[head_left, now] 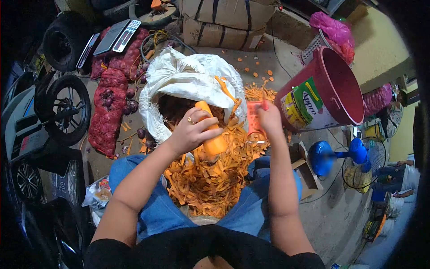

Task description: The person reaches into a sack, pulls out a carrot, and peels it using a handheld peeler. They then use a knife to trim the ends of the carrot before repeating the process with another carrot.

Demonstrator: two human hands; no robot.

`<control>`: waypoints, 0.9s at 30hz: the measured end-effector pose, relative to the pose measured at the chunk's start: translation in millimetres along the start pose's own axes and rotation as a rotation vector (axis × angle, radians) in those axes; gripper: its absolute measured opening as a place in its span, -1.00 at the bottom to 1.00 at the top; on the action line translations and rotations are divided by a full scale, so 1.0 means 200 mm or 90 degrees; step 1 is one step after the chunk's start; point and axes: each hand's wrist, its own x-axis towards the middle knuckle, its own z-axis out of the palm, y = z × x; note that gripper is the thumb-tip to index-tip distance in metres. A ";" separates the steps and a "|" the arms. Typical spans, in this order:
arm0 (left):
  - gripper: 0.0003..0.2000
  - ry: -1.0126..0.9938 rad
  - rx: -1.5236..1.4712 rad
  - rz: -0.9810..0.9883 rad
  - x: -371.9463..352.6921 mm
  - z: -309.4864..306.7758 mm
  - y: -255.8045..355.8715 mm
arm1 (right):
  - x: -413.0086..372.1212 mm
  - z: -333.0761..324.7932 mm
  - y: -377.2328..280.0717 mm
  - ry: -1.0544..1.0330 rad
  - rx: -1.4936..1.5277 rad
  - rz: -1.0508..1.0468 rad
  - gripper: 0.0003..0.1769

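Note:
My left hand (195,130), with a ring on one finger, is wrapped around a thick peeled carrot (215,142) above a heap of orange peelings (210,184). To the right of it, my right hand (270,120) is closed on a peeler, whose red handle end (265,106) shows above the fist and whose metal blade (256,142) seems to show below. The peeler and the carrot are apart. Beside that hand lies an orange-red perforated plastic piece (253,115), partly hidden. Beyond the carrot, a white woven sack (179,74) gapes open, with peelings on its edge.
A large maroon bucket (320,89) tilts at the right, near a blue fan (320,159). Red mesh sacks of onions (107,112) lie left, with a scale (112,38) above them. Strapped boxes (226,27) stand behind; a motorcycle wheel (69,107) is far left.

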 end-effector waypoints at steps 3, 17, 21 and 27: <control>-0.67 -0.047 -0.082 -0.129 0.02 0.07 0.03 | -0.03 -0.10 -0.05 0.019 0.114 0.043 -0.80; -0.48 -0.059 -0.800 -0.744 0.08 0.26 0.10 | -0.07 -0.02 -0.05 -0.035 -0.001 0.037 -0.81; -0.45 0.142 -1.379 -0.810 0.13 0.18 0.08 | 0.02 0.13 0.15 -0.045 -0.022 0.040 -0.83; -0.41 0.258 -1.463 -0.850 0.11 0.16 0.03 | -0.04 0.18 0.01 -0.083 0.017 0.154 -0.75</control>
